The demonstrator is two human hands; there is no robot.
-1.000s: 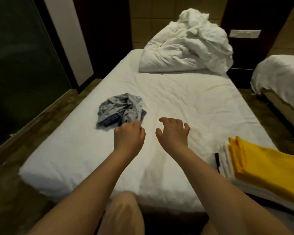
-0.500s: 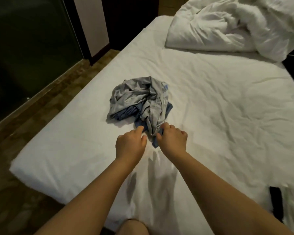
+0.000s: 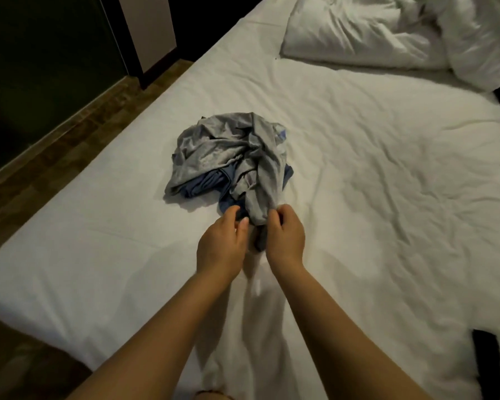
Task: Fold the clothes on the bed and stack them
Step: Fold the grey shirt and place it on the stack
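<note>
Head view, one position.

Item under task: a crumpled pile of clothes [image 3: 228,157] lies on the bed [image 3: 373,183], left of the mattress centre and well short of the bedding at the far end. The pile is unfolded. Its upper layer is a grey garment [image 3: 223,145]. A blue garment [image 3: 202,186] shows beneath it at the near and right edges. A twisted tail of the grey cloth runs toward the person.

Left hand [image 3: 221,246]: fingers curled, thumb and fingertips closed on the near edge of the pile, just left of the grey tail. Which of the two garments it has cannot be told.

Right hand [image 3: 286,241]: fingers curled, gripping the near end of the grey tail. The two hands sit just beside each other, with dark cloth hanging between them down to the sheet.

Both forearms reach in from the near edge, bare.

Surroundings: a bunched white duvet [image 3: 373,30] at the far end of the bed; a wooden floor [image 3: 55,157] along the left side; a dark object [image 3: 487,359] at the lower right, not identifiable.
</note>
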